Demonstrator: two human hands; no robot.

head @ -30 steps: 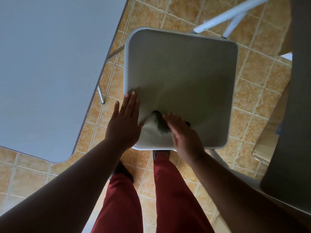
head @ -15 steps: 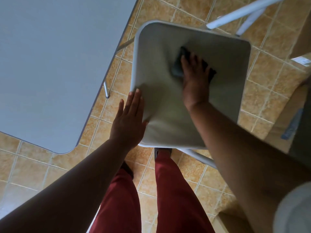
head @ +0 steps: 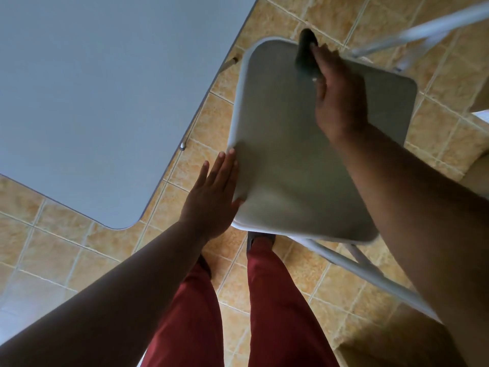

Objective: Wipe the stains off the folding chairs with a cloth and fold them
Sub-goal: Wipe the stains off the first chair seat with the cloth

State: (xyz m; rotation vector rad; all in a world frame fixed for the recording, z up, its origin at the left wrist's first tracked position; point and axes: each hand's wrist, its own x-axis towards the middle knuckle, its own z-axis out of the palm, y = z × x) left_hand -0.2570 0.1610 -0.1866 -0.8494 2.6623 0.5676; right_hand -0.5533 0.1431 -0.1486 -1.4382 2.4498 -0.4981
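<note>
A folding chair stands unfolded in front of me, its pale grey seat (head: 285,144) filling the middle of the view. My right hand (head: 336,94) reaches across the seat and presses a dark cloth (head: 305,55) against its far edge; the fingers partly cover the cloth. My left hand (head: 211,194) lies flat, fingers straight, against the seat's near left edge. White metal tubes of the chair frame (head: 365,271) show below the seat at the right.
A large grey table top (head: 100,96) fills the left, its rounded corner close to the chair, with a metal leg (head: 182,147) under it. White tubing (head: 423,25) crosses the top right. The floor is tan tile (head: 66,229). My red-trousered legs (head: 272,308) stand below.
My right hand has swept the cloth from the seat's near edge across the middle to its far edge. The left hand has stayed flat on the near left edge.
</note>
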